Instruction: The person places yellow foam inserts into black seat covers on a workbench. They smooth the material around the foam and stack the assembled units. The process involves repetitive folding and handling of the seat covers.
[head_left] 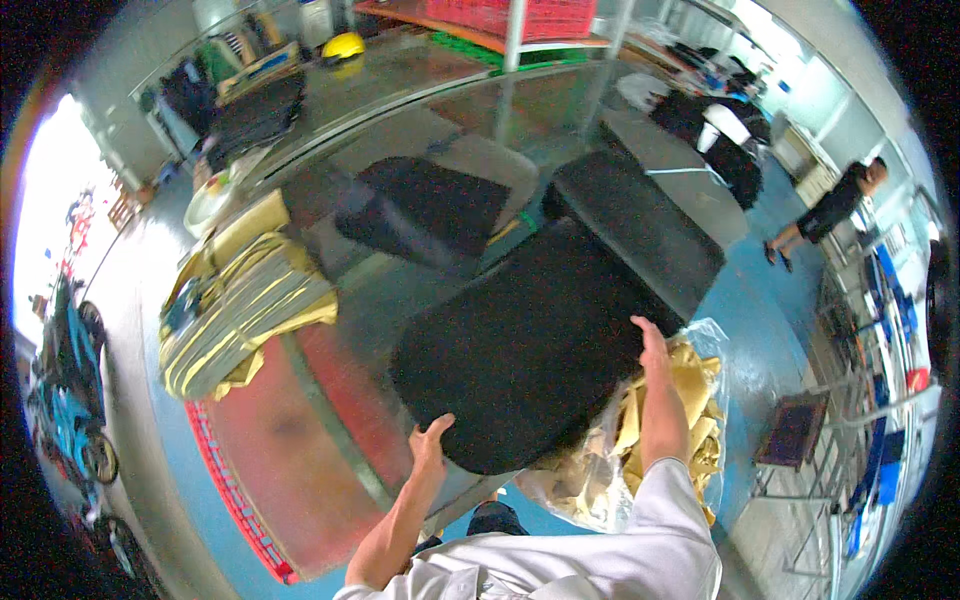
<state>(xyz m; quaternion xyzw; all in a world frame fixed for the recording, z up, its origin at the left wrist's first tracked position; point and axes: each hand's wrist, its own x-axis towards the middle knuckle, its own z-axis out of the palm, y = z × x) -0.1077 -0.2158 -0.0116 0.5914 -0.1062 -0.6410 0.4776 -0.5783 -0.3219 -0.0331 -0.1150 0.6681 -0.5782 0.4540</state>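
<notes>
A large black mat-like sheet [520, 345] with rounded corners lies slanted in front of me, its near edge toward my body. My left hand [430, 445] grips its near left edge, thumb on top and the other fingers hidden underneath. At the right edge, my right hand [652, 350] holds on the same way, with its thumb over the top. Just beyond the sheet are a dark grey-black stack [640, 225] of similar pieces and another black piece [435, 205], partly blurred. The surface under the sheet is mostly covered by it.
Yellow-edged folded fabric [250, 310] is piled at the left, behind a red-rimmed table [290, 450]. A clear plastic bag of yellow pieces [690, 410] sits by my right forearm. A person in black [835, 210] stands at the far right. Bicycles [75, 390] line the left.
</notes>
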